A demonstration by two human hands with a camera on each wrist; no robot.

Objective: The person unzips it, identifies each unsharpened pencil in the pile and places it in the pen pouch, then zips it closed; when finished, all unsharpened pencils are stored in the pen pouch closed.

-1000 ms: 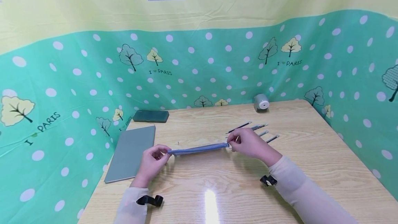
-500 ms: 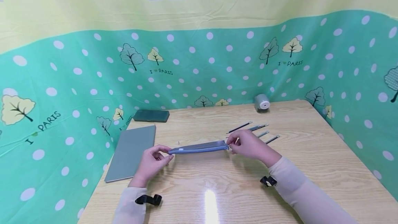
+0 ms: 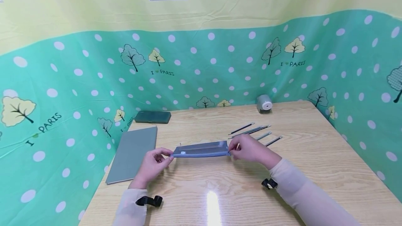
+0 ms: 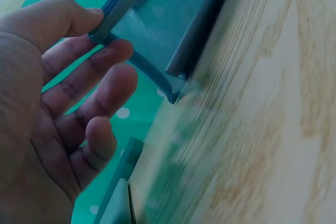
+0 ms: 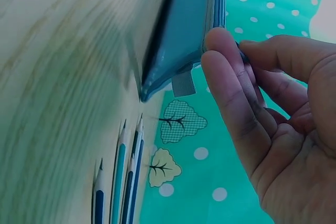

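Observation:
A see-through blue-edged zipper pouch is stretched level above the table between both hands. My left hand pinches its left corner at the zipper edge between thumb and fingertip. The other fingers of that hand spread loosely below, in the left wrist view. My right hand pinches the right end of the zipper edge with thumb and fingers. In the right wrist view a small grey tab sticks out from the pouch's side. A dark stick-like thing shows along the bottom of the pouch in the left wrist view.
Several pencils lie on the wooden table beyond my right hand. A grey pencil sharpener stands at the back right. A grey notebook lies at left, with a dark green case behind it.
The pouch has tipped, its zipper edge coming lower and nearer, so more of its see-through face shows. My right hand has dropped slightly with it. Both hands keep their hold.

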